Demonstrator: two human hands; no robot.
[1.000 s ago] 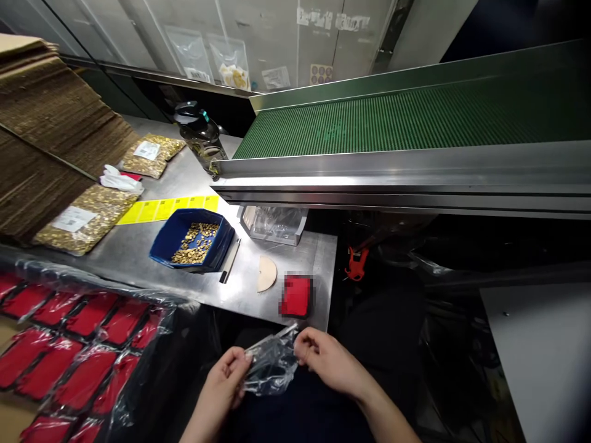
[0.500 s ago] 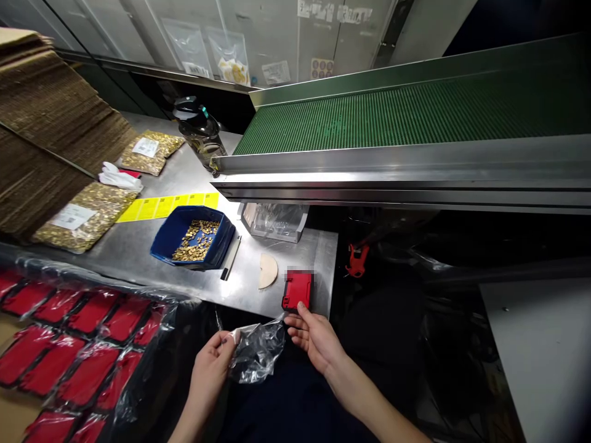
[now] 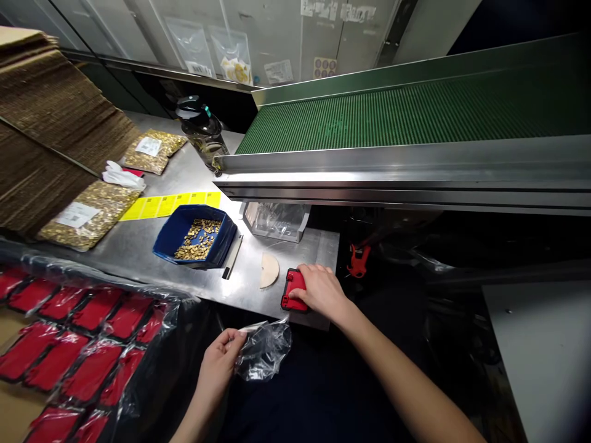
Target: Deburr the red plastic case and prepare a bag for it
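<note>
My left hand pinches the edge of a clear plastic bag, which hangs crumpled in front of the table's near edge. On the metal table lies a red plastic case with black edges. My right hand is closed over its right side, thumb on the near face and fingers along the far edge; part of the case is hidden under the hand. Just left of the case is a pale half-round disc. A thin black-and-white tool, perhaps a pen, lies beside the blue bin of small brass pieces.
A green conveyor belt with a metal rail runs across the right. At lower left, a plastic-lined box holds several red cases. Stacked cardboard, bags of brass pieces, a bottle and a grey tray stand around.
My right hand has moved up and over the red case from its near edge and now grips its right side. My left hand still holds the plastic bag, shifted slightly right.
</note>
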